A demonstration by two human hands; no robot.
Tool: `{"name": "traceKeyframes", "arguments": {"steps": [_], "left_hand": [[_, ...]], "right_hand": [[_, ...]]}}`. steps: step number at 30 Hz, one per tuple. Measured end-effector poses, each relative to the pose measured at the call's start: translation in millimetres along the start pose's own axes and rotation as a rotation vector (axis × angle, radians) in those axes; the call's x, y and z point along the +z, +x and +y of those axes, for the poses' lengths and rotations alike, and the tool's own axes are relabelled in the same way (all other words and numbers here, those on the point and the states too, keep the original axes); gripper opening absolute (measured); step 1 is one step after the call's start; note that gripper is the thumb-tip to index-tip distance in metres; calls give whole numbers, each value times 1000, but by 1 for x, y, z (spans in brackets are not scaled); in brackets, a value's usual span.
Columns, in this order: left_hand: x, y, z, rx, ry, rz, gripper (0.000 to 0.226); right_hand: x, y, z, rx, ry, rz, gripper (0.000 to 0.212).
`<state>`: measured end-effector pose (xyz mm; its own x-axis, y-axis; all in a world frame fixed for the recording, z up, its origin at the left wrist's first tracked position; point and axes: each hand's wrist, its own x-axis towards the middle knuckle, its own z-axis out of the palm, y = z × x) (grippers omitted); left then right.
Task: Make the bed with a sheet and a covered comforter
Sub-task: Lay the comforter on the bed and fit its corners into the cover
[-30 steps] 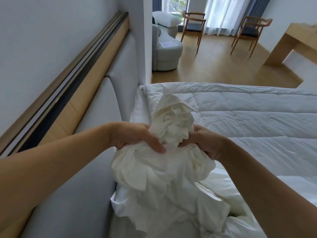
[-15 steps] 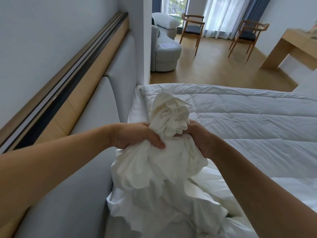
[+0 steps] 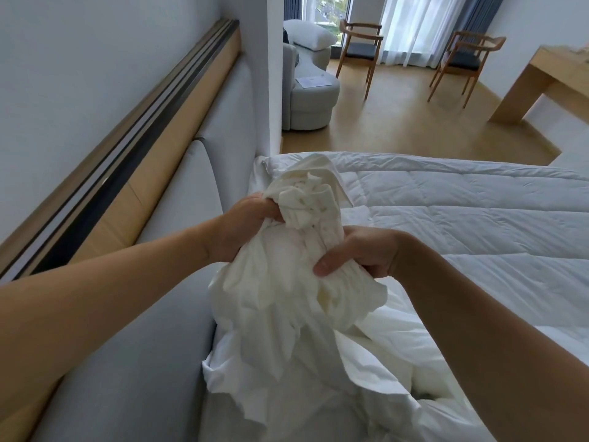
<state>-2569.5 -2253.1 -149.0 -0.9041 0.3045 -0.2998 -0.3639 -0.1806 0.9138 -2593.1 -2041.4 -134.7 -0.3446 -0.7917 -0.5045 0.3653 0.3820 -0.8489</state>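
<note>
Bunched white cloth: gathered into a thick wad, held up over the near corner of the bed, just beside the headboard; loose ruffle standing up past the hands, lower folds hanging down onto the bedding below.
Left hand: clamped on the upper left of the wad, fingers curled into the folds just under the ruffle.
Right hand: gripping the wad lower down on its right side, thumb laid across the gathered folds, other fingers hidden behind the cloth.
Quilted comforter: white, spread over the mattress, stitched in squares, rumpled near the hanging cloth.
Headboard: padded grey panels along the left, touching the edge of the bedding.
Wooden ledge: pale wood with a dark strip, above the headboard against the white wall.
Armchair: grey, rounded, past the end of the wall; white pillow on top of it, paper on the seat.
Wooden chairs: one near the armchair, another further right, both before sheer curtains.
Desk: pale wood, far right.
</note>
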Motion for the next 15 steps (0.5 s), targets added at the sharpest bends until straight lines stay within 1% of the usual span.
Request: {"name": "traceKeyframes", "arguments": {"steps": [2, 5, 6, 8, 10, 12, 13, 15], "left_hand": [[0, -3, 2, -78, 15, -50, 33], [5, -10, 5, -271, 120, -240, 37], [7, -13, 6, -323, 189, -291, 40], [11, -18, 9, -399, 359, -377, 45], [15, -22, 11, -431, 492, -438, 51], [16, -23, 11, -423, 508, -397, 50], [14, -22, 9, -411, 478, -349, 48], [11, -18, 6, -388, 378, -268, 52]], "right_hand": [[-5, -4, 0, -4, -62, -14, 40], [-13, -3, 4, -84, 13, 96, 52], [-14, -1, 5, -127, 51, 116, 50], [-11, 4, 7, -201, 99, 157, 39], [-7, 8, 7, -255, 144, 194, 37], [-6, 11, 6, -304, 206, 204, 38], [-6, 11, 5, -319, 229, 215, 39], [-9, 12, 2, -318, 235, 256, 40]]}}
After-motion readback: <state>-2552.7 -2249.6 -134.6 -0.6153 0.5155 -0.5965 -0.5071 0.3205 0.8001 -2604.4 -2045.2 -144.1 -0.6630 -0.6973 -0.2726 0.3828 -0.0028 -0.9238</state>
